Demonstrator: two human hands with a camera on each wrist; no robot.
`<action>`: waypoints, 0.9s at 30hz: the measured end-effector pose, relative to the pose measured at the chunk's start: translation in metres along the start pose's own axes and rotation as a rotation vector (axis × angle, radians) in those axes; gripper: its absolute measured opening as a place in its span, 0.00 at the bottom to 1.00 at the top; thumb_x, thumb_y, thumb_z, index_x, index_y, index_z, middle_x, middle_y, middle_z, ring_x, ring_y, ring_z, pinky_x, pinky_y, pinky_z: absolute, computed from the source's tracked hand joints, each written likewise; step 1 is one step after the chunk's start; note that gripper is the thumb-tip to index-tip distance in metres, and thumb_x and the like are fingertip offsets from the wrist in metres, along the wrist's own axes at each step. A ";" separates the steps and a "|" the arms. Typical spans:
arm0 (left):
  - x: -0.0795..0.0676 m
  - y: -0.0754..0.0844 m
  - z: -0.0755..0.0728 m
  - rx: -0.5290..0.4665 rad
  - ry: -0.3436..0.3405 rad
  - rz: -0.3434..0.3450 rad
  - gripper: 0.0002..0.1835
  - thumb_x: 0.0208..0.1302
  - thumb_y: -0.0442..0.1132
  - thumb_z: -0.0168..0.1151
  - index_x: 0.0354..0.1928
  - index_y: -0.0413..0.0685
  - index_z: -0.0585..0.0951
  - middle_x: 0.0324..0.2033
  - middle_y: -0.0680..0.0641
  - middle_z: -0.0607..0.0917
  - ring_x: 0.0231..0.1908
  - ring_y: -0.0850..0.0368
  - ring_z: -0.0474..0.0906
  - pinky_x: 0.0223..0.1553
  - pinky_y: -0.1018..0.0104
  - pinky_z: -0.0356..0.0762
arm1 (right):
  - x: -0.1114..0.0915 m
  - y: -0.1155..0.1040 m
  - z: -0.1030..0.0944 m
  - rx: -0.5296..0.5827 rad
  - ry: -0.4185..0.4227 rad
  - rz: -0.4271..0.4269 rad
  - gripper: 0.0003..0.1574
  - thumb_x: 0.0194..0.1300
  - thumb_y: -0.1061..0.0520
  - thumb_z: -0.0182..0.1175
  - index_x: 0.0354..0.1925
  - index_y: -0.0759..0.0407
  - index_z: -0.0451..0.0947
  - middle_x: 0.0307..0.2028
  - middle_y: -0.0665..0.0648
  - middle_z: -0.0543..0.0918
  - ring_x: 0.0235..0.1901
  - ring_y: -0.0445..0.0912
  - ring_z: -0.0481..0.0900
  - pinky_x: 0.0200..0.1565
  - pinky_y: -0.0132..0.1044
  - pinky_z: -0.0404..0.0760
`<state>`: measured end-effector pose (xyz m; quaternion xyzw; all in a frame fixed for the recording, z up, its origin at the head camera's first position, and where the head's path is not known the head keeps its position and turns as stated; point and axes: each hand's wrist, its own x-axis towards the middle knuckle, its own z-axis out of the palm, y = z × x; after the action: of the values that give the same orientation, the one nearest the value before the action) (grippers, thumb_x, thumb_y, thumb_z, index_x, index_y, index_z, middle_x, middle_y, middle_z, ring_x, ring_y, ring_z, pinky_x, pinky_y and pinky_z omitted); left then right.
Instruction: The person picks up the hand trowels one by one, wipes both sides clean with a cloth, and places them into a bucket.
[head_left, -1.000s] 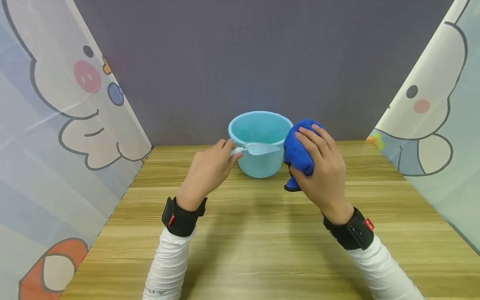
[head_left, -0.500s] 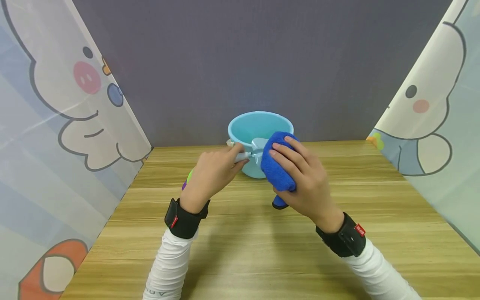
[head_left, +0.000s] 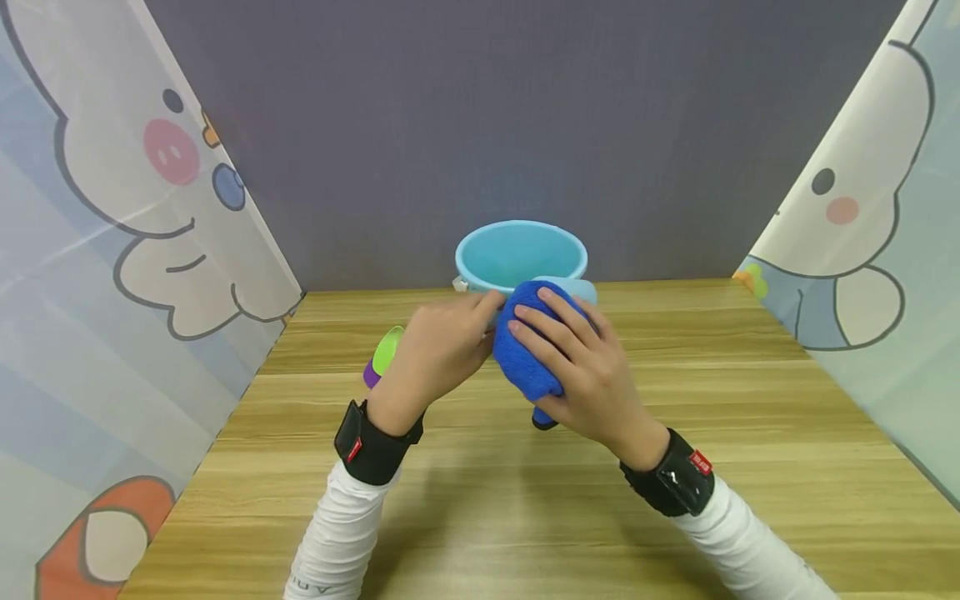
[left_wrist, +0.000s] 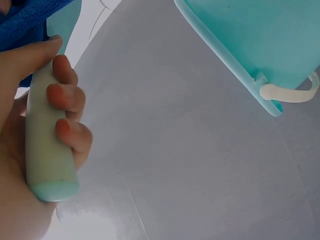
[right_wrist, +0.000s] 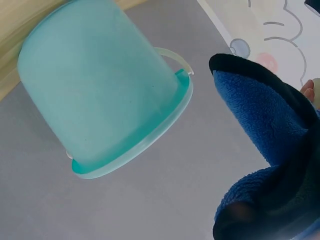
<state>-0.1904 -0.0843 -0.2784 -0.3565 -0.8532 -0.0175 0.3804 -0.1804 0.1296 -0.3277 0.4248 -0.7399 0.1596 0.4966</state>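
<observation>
My left hand (head_left: 442,346) grips a toy shovel by its pale handle (left_wrist: 47,140), which ends in a turquoise cap. The light blue shovel blade (head_left: 577,287) shows past the cloth, pointing right. A blue cloth (head_left: 525,354) with black edging is bunched in my right hand (head_left: 588,375), spread fingers pressing it over the shovel where handle meets blade. Most of the shovel is hidden under the cloth in the head view. Just behind both hands stands a light blue bucket (head_left: 517,250); its white handle (left_wrist: 290,94) shows in the left wrist view.
A lime green and purple object (head_left: 386,354) sits on the wooden table (head_left: 510,517), partly behind my left hand. A dark grey panel (head_left: 480,125) rises at the back. Cartoon-printed sheets (head_left: 180,250) flank both sides.
My right hand has brought the cloth leftward and down onto the shovel, covering its neck. My left hand has shifted slightly right, uncovering the lime and purple object.
</observation>
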 end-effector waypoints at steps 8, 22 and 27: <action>0.001 0.004 0.001 0.016 0.052 0.037 0.12 0.66 0.36 0.66 0.50 0.45 0.78 0.28 0.51 0.84 0.23 0.60 0.79 0.24 0.66 0.79 | 0.000 0.001 -0.001 -0.004 -0.012 0.008 0.39 0.52 0.51 0.66 0.64 0.57 0.77 0.63 0.61 0.80 0.69 0.62 0.71 0.70 0.59 0.64; 0.003 0.006 0.007 0.041 0.055 0.033 0.07 0.66 0.34 0.65 0.43 0.45 0.77 0.25 0.52 0.80 0.20 0.60 0.73 0.20 0.66 0.73 | -0.002 0.008 -0.001 0.015 -0.041 0.038 0.44 0.47 0.51 0.71 0.65 0.55 0.76 0.64 0.61 0.79 0.70 0.62 0.69 0.69 0.60 0.64; 0.003 0.004 0.009 0.042 0.065 0.042 0.11 0.63 0.33 0.65 0.46 0.45 0.78 0.26 0.52 0.82 0.21 0.60 0.76 0.21 0.66 0.74 | -0.001 0.008 0.000 0.026 -0.039 0.062 0.43 0.47 0.51 0.72 0.64 0.55 0.76 0.63 0.61 0.79 0.70 0.62 0.69 0.68 0.60 0.65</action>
<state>-0.1948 -0.0764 -0.2834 -0.3655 -0.8329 -0.0031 0.4155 -0.1864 0.1348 -0.3272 0.4112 -0.7602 0.1762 0.4712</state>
